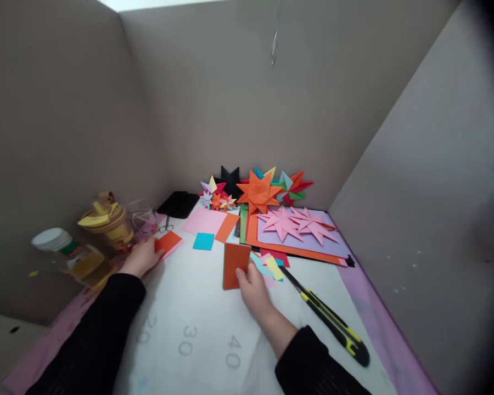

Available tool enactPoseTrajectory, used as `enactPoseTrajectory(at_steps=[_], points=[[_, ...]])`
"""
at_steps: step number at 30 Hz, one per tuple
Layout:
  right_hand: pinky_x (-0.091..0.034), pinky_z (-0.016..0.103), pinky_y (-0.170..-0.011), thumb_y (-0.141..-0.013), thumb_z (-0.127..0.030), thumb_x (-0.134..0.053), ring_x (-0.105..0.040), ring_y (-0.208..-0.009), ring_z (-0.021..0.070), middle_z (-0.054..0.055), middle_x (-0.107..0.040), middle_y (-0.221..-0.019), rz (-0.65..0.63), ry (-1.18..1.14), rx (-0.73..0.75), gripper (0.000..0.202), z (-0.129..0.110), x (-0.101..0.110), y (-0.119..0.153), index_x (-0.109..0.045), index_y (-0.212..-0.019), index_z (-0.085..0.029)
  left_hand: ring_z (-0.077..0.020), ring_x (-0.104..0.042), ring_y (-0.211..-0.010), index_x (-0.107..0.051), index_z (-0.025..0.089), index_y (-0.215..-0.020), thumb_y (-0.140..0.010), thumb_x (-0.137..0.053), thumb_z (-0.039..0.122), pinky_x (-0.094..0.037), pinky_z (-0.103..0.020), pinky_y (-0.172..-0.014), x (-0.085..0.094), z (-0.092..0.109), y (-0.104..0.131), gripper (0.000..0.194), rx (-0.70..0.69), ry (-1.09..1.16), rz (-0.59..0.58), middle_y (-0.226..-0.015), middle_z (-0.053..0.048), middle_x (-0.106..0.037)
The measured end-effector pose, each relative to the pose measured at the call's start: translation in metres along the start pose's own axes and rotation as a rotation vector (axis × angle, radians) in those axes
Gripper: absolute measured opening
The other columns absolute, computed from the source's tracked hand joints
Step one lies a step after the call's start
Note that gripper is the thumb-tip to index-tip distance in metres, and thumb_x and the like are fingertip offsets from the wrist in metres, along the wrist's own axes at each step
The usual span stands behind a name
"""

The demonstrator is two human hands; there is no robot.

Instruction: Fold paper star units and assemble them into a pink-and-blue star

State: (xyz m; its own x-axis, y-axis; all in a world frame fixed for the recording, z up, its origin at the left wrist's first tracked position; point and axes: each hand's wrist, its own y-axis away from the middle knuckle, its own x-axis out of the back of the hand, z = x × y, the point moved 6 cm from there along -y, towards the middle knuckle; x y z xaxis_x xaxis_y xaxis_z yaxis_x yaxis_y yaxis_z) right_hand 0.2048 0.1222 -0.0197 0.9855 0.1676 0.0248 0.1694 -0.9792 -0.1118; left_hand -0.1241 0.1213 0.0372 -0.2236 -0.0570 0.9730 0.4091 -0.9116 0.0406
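Note:
My right hand [254, 285] pinches an orange folded paper piece [231, 264] upright above the white mat [197, 307], thumb on its face. At the left, my left hand [143, 256] touches a red-orange paper [168, 243] with pink paper beneath its edge; its fingertips are partly hidden. Between the hands and farther back lies a blue paper square [203, 241]. Pink paper [206, 222] and an orange strip [227, 227] lie behind it. Small paper pieces [274, 268] lie just beyond my right hand.
A black-yellow cutter [333, 321] lies at the right. Folded stars [258, 192] stand at the back, with pink stars [283, 224] on stacked sheets. At the left are a lidded jar [82, 260], a yellow-topped cup [111, 225], scissors [166, 226] and a black pouch [178, 204].

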Motion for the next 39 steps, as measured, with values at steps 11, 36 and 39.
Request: enactPoseTrajectory(at_steps=[11, 36, 39], points=[[-0.047, 0.036, -0.089, -0.084, -0.025, -0.049, -0.06, -0.1, 0.0226, 0.009, -0.064, -0.109, -0.061, -0.071, 0.008, 0.031, -0.009, -0.004, 0.002, -0.054, -0.113, -0.017, -0.0418, -0.054, -0.104, -0.058, 0.013, -0.09, -0.049, -0.071, 0.048, -0.041, -0.045, -0.084, -0.012, 0.006, -0.018, 0.056, -0.05, -0.06, -0.179, -0.109, -0.022, -0.058], [-0.049, 0.034, -0.084, -0.085, -0.021, -0.046, -0.06, -0.095, 0.0191, 0.007, -0.061, -0.103, 0.089, -0.121, 0.171, 0.026, -0.031, 0.005, 0.004, -0.046, -0.111, -0.021, -0.02, -0.058, -0.093, -0.049, 0.021, -0.104, -0.091, -0.038, 0.039, -0.045, -0.032, -0.084, -0.038, 0.185, 0.134, 0.025, -0.353, 1.2, 0.1, -0.098, -0.006, -0.059], [-0.049, 0.034, -0.086, -0.084, -0.018, -0.046, -0.061, -0.096, 0.0186, 0.008, -0.062, -0.107, 0.056, -0.156, 0.185, 0.044, -0.036, 0.0, 0.008, -0.034, -0.127, -0.022, -0.0202, -0.057, -0.088, -0.047, 0.021, -0.102, -0.09, -0.042, 0.037, -0.046, -0.032, -0.079, -0.036, 0.177, 0.129, 0.02, -0.366, 1.153, 0.147, -0.095, -0.005, -0.057]])
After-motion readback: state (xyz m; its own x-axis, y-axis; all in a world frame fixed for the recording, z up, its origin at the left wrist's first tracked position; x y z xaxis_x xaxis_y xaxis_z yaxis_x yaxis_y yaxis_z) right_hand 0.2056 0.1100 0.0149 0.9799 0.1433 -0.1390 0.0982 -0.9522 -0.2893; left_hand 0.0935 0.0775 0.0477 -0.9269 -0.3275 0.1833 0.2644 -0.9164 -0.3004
